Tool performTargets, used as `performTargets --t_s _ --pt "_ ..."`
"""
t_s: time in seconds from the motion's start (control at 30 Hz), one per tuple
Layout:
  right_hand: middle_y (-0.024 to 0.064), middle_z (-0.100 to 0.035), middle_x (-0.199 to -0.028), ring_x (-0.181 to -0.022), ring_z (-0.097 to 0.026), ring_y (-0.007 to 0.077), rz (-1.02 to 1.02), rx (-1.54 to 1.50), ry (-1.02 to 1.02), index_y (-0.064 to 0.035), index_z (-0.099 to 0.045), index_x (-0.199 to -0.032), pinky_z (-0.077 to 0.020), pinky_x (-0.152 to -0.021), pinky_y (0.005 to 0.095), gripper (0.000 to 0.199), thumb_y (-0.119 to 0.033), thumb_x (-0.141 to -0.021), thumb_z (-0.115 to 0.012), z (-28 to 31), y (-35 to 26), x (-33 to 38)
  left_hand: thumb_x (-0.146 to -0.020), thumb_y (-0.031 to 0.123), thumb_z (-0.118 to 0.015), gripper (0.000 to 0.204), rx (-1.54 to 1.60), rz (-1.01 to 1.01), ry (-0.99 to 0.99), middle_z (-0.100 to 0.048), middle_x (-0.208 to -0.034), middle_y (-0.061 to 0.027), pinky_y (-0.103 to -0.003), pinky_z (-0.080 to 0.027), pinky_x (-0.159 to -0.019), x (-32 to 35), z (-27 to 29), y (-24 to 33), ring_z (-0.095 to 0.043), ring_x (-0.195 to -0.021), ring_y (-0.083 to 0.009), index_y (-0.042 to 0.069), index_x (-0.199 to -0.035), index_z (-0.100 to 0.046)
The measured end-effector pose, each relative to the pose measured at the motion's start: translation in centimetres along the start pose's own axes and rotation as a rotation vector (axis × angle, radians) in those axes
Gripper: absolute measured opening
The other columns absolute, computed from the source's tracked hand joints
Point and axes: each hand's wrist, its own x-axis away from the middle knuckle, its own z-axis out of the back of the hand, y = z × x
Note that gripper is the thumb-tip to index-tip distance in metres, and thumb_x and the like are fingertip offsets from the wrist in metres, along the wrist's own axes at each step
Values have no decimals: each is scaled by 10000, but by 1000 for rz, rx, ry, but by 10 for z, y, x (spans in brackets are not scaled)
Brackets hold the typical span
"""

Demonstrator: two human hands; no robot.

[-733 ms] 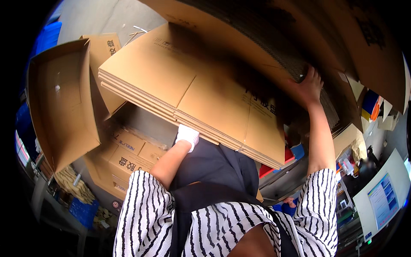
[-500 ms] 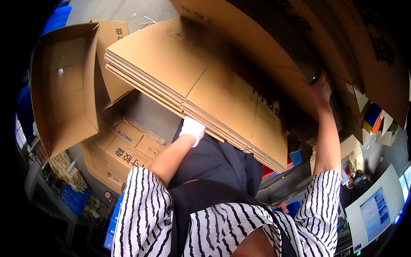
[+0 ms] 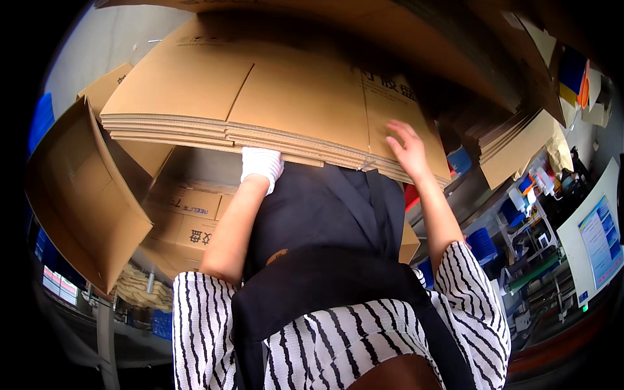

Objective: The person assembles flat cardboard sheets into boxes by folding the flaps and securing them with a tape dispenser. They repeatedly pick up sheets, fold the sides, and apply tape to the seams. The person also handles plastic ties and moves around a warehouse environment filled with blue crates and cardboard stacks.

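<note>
A stack of flattened cardboard boxes [image 3: 292, 97] lies in front of me, its layered near edge against my dark apron [image 3: 318, 214]. In a white glove, my left hand [image 3: 261, 168] grips that edge from below, left of the middle; its fingertips are hidden under the cardboard. My bare right hand [image 3: 408, 148] is over the right part of the stack, close to the near edge, fingers apart. Whether it presses on the top sheet I cannot tell.
An open cardboard box [image 3: 84, 195] stands tilted at the left. Below it sits a printed carton [image 3: 188, 224]. More flat cardboard [image 3: 513, 143] is stacked at the right, and a large panel rises over the far side. A sheet-covered board [image 3: 595, 234] stands at the far right.
My right hand has let go of the upright cardboard at the right and come back over the stack. The stack appears more level, with my left hand still at its edge.
</note>
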Motion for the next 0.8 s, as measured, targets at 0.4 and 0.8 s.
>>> performTargets --t_s 0.4,0.8 --pt "20 -619 -1062 -1107 -511 254 129 148 343 -145 -690 -969 -357 -958 405 253 -165 -719 -726 -47 -30 61 -741 339 -715 415 -110 -107 162 -634 -1132 -106 -446 -442 -930 11 11 3 -579 -1086 -305 120 -1087 -647" --pt "77 -604 -840 -840 -534 262 36 -48 639 -35 -613 -752 -426 -771 360 104 -92 -768 -698 -48 -31 47 -726 345 -706 309 -92 -98 202 -682 -959 -128 -402 -483 -852 14 23 5 -634 -953 -299 96 -909 -707"
